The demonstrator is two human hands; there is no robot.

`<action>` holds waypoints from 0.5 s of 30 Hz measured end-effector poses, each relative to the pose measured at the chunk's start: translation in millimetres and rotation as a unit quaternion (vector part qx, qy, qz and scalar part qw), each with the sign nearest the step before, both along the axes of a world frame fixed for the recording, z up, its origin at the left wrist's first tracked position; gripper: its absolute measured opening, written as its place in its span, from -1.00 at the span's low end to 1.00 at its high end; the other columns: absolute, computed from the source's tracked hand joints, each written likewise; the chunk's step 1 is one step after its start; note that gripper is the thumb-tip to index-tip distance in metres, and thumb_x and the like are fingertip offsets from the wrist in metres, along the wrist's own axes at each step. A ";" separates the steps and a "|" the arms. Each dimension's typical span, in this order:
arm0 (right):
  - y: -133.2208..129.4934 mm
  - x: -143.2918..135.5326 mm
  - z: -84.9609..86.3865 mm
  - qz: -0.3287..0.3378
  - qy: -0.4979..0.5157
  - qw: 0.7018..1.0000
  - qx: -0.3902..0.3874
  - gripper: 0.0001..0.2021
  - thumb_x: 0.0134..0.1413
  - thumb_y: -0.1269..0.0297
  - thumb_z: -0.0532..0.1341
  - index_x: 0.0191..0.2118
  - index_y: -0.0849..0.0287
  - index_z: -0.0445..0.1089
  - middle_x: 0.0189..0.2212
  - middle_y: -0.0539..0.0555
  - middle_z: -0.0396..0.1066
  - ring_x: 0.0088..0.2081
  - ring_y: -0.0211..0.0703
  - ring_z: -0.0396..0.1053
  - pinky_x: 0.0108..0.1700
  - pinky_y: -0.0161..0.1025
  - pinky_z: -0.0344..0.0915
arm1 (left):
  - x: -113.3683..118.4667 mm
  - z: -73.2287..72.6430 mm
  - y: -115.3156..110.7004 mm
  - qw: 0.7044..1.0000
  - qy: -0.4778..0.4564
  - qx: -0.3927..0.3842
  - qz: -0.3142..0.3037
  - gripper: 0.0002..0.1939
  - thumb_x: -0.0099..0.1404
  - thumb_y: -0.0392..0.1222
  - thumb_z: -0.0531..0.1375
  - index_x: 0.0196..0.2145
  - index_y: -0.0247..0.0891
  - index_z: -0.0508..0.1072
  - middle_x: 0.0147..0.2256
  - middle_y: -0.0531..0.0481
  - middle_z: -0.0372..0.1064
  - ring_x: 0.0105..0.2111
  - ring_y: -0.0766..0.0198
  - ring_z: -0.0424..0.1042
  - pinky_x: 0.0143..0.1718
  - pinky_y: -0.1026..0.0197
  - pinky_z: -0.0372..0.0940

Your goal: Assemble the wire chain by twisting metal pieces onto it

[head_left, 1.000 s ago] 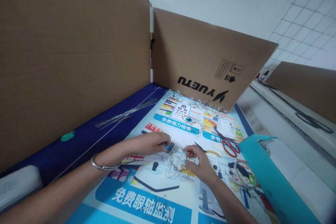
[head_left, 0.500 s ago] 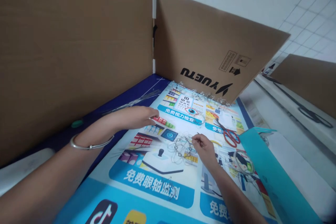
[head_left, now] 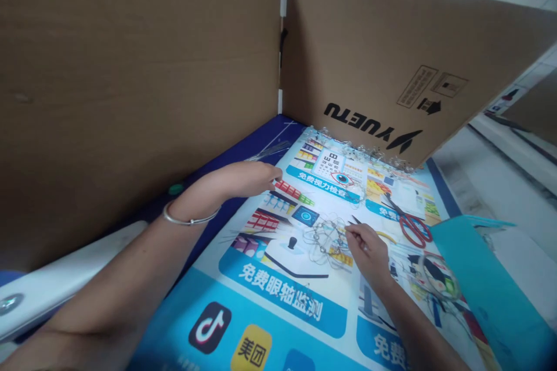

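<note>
From where I stand, the right hand [head_left: 368, 246] has its thumb and fingers drawn in narrow at the edge of a loopy wire piece [head_left: 327, 239], which lies on the printed sheet [head_left: 261, 232] just to the left of that grip, while the red-handled scissors [head_left: 411, 226] lie beyond it to the right. The left hand [head_left: 256, 178], its wrist ringed by a silvery bangle [head_left: 189, 221], is over the sheet's left edge near the straight wires [head_left: 272, 151] (whether its curled fingers pinch anything, I can't tell).
</note>
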State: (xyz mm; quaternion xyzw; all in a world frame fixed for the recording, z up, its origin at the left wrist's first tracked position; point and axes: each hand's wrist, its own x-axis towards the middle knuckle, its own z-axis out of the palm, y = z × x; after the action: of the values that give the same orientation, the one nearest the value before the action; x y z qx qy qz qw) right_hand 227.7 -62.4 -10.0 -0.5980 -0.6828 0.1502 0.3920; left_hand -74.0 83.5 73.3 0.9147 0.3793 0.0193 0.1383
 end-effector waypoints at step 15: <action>-43.6 -75.6 -6.4 0.336 -0.295 0.893 0.059 -0.58 0.08 -0.13 0.01 -0.10 0.05 0.27 -0.23 0.10 0.35 -0.27 -0.07 0.23 -0.28 -0.16 0.18 | -0.4 5.5 -2.8 0.999 -0.028 -0.018 0.013 -0.80 0.25 -0.14 0.02 -0.27 -0.23 0.39 -0.30 -0.05 0.42 -0.34 0.20 0.38 -0.32 0.26 0.18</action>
State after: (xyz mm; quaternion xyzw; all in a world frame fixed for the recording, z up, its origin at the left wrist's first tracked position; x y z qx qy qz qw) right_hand 152.1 -106.0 -16.4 -0.3258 -0.9347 0.0491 0.1334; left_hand -74.5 80.7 78.8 0.9062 0.3872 0.0397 0.1649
